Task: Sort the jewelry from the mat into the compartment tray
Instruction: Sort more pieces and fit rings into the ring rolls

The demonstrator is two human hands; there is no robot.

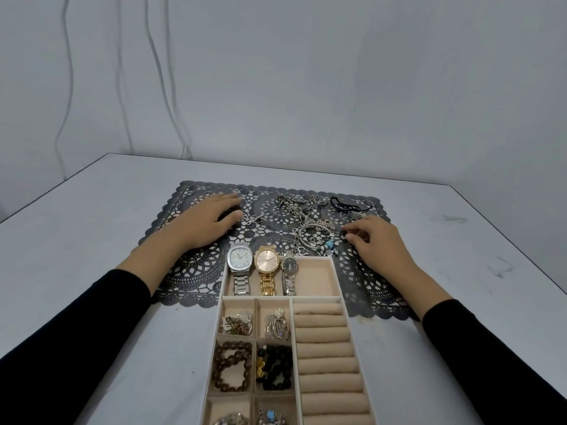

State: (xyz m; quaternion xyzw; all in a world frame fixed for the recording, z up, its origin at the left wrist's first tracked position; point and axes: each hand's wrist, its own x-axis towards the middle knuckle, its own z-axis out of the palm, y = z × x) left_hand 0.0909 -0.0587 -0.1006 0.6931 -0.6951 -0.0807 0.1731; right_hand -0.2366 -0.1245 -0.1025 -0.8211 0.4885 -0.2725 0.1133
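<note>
A dark lace mat (196, 277) lies on the table with loose jewelry at its far side: a tangle of silver chains (302, 202), a charm bracelet with blue beads (319, 237), a black cord piece (343, 205). My left hand (211, 220) rests on the mat's left part, fingers curved over a small dark item. My right hand (372, 237) pinches a small dark ring-like piece (345, 234) at the mat's right. The beige compartment tray (339, 299) sits in front, holding three watches (267, 265), bead bracelets and small pieces.
The tray's right side has a column of padded ring rolls (328, 351). The white table (76, 246) stretches to both sides, its far edge near a grey wall with hanging cables (162, 72).
</note>
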